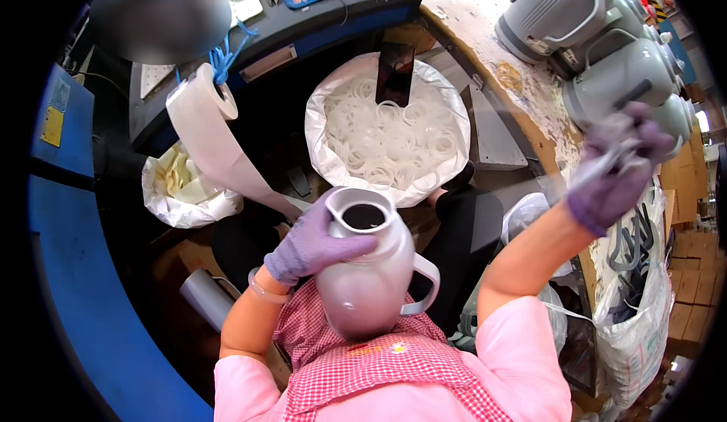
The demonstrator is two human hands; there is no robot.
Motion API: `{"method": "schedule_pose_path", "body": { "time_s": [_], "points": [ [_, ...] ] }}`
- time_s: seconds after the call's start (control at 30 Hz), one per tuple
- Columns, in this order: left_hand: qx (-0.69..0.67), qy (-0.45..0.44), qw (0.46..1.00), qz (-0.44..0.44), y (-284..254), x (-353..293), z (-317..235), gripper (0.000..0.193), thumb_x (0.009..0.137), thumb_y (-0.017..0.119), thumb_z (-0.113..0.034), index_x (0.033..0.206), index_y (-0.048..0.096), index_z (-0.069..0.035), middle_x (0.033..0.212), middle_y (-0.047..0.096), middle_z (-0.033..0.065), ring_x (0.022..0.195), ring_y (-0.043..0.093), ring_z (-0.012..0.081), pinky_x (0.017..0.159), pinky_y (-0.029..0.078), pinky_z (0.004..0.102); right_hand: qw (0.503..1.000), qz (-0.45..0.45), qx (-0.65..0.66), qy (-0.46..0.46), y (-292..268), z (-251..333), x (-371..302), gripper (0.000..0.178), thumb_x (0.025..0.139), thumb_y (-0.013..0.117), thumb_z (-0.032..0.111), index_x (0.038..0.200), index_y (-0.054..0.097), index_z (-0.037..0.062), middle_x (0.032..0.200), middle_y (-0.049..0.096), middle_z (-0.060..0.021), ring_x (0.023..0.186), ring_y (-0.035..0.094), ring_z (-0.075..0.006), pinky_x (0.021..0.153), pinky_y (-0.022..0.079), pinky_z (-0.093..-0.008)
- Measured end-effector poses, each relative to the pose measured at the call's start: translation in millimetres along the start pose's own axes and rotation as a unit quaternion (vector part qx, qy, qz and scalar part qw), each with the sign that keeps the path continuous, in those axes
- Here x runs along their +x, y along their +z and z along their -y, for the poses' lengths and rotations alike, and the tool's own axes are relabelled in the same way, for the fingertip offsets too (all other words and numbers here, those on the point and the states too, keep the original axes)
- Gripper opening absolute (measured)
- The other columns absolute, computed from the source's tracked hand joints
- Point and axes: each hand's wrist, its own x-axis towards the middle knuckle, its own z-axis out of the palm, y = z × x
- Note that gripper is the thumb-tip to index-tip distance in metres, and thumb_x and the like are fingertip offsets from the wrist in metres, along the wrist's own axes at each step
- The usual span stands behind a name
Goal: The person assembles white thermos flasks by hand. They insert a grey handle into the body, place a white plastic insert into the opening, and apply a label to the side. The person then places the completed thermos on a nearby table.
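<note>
A light purple-grey vacuum jug (363,289) stands upright in my lap against the checked apron, its open mouth up and its handle to the right. My left hand (322,244), in a purple glove, is closed round the jug's neck, thumb across the front. Raised at the right is my right hand (621,164), also gloved and smeared by motion. Its fingers are curled round something greyish that I cannot make out. Behind it, at the far right of the bench, stand several grey jugs (556,17).
Beyond my knees sits a white bag (322,153) full of translucent rings (371,134), a dark flat panel (395,73) upright in it. A paper roll (201,107) hangs at left above a small bag (182,187). A sack (632,346) holds dark handles. A blue cabinet (83,270) borders the left.
</note>
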Motion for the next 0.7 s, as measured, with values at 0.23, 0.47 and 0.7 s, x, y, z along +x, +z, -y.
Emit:
{"method": "schedule_pose_path", "body": {
  "time_s": [0.23,0.47,0.7],
  "points": [
    [-0.101,0.097,0.986,-0.096,-52.4,-51.5,2.6,0.071,0.062,0.080,-0.020,0.127,0.062,0.003,0.117,0.068,0.0068,0.108,0.064,0.0173,0.101,0.047,0.0324,0.842,-0.100,-0.398,-0.351,31.8,17.0,106.1,0.036,0.102,0.050,0.023,0.128,0.058,0.0000,0.113,0.068,-0.0169,0.098,0.068,-0.0242,0.088,0.055,-0.0331],
    [-0.098,0.254,0.929,-0.250,-61.7,-106.0,-5.5,0.110,0.047,0.091,-0.044,0.136,0.051,0.008,0.131,0.059,0.0175,0.118,0.061,0.0297,0.103,0.048,0.0414,0.904,0.056,-0.424,-0.020,37.5,-123.5,197.9,0.027,0.097,0.064,0.017,0.119,0.067,0.0013,0.103,0.072,-0.0101,0.102,0.066,-0.0191,0.089,0.052,-0.0333],
    [0.195,0.247,0.893,-0.322,-64.8,-120.1,38.0,0.096,0.045,0.094,-0.044,0.123,0.063,0.001,0.133,0.057,0.0200,0.125,0.055,0.0324,0.107,0.043,0.0446,0.556,0.499,-0.612,0.260,-10.3,-274.7,-71.6,0.059,0.089,0.067,0.049,0.136,0.060,0.0146,0.141,0.058,-0.0144,0.127,0.057,-0.0315,0.111,0.041,-0.0424]
  ]
}}
